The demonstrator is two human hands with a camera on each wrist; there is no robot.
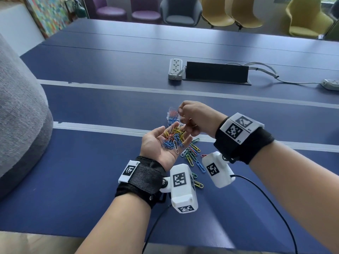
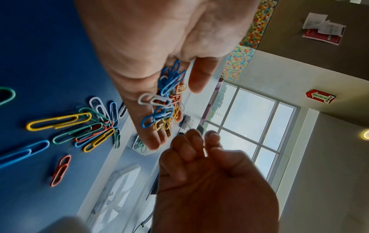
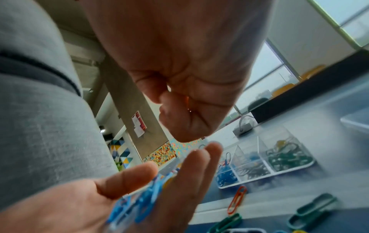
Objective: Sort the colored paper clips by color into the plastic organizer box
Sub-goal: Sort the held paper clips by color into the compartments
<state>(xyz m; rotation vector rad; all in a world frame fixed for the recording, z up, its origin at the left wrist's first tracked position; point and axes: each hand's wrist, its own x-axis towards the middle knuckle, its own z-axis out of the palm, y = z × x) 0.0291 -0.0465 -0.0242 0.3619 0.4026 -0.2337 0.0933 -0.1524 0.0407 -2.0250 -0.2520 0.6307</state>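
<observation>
Dark blue tabletop (image 1: 91, 162) crossed by pale seams fills the scene, its near edge at the bottom of the head view. Nearest that edge, two white wrist-camera housings with black square markers partly hide the loose coloured paper clips (image 1: 191, 153) scattered on the surface; their count cannot be made out, though blue, green, yellow, red and white ones show.

Just above them the left hand (image 1: 161, 143) lies palm up, fingers relaxed and spread, cradling a heap of mixed paper clips (image 1: 173, 137), mostly blue and yellow with some red and white. The right hand (image 1: 196, 116) hovers over its fingertips with fingers curled in; in the right wrist view a sliver of orange shows inside the curl, too small to identify, so whether it grips a clip I cannot tell.

Beyond the hands sits the clear plastic organizer box (image 1: 172, 116), largely blocked by the right hand. The right wrist view shows three of its compartments (image 3: 265, 159): blue clips, dark ones, and green ones.

Farther toward the far edge lie a white power strip (image 1: 175, 68), a black upright panel (image 1: 217, 72) and grey cables. A red arrow sign reading "FIRE" (image 2: 320, 96) hangs on the wall. Purple, grey and mustard chairs line the back.
</observation>
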